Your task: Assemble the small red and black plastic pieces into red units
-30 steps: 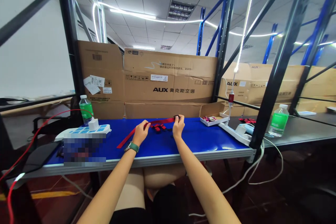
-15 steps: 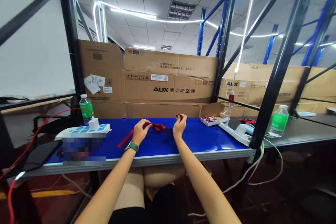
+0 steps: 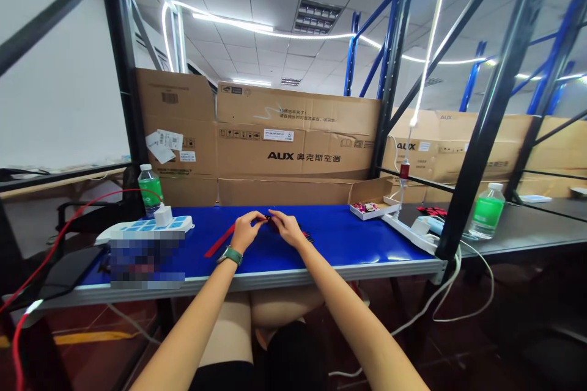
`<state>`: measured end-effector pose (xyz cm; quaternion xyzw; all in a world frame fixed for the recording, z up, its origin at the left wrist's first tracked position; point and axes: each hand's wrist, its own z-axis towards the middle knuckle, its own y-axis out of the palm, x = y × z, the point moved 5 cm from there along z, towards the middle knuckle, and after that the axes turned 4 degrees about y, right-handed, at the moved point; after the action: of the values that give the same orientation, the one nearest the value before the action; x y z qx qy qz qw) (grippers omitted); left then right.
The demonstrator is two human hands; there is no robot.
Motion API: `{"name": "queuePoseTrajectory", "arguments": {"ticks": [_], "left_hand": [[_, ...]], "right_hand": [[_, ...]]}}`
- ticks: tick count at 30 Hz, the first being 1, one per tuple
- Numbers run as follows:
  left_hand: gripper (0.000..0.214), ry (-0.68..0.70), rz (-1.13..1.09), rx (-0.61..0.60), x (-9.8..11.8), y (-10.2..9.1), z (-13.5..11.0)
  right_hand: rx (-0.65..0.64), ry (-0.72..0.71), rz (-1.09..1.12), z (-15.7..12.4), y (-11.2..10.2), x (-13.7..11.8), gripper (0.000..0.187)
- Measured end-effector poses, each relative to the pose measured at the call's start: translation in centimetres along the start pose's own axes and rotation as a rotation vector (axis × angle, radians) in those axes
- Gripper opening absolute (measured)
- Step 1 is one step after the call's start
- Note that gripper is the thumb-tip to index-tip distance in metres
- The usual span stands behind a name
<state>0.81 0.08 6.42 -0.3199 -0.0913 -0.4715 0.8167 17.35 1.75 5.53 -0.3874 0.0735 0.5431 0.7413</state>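
My left hand [image 3: 246, 231], with a green-banded watch [image 3: 232, 255] on its wrist, is closed in a pinch above the blue tabletop. From under it a flat red strap [image 3: 219, 242] runs down to the left. My right hand [image 3: 287, 230] is also closed, its fingertips meeting those of the left. Between the fingertips shows a small black piece [image 3: 268, 218], too small to identify. Some red and black material [image 3: 309, 237] sticks out on the right side of my right hand, mostly covered by it.
At the left are a power strip [image 3: 178, 224] with a white plug and a green-labelled bottle [image 3: 150, 189]. A shallow white box [image 3: 365, 215] of small items sits at the back right, near another power strip [image 3: 413, 234]. Cardboard [image 3: 298, 128] walls the back; a black post [image 3: 477, 153] stands right.
My right hand has moved left and slightly down with the small black piece, bringing its fingertips to the left hand's. The left hand has hardly moved.
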Motion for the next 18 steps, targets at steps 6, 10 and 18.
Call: {"name": "queuePoseTrajectory", "arguments": {"ticks": [6,10,18], "left_hand": [[0.015,0.074,-0.009,0.082,0.1,-0.3,0.0],[0.017,0.099,0.013,0.206,-0.1,-0.9,0.0],[0.011,0.056,-0.039,0.18,-1.3,-0.3,0.1]], "right_hand": [[-0.034,0.043,-0.047,0.0,0.3,0.0,0.023],[0.276,0.075,-0.194,-0.1,-2.1,-0.5,0.026],[0.074,-0.052,-0.58,-0.6,-0.8,-1.9,0.027]]}}
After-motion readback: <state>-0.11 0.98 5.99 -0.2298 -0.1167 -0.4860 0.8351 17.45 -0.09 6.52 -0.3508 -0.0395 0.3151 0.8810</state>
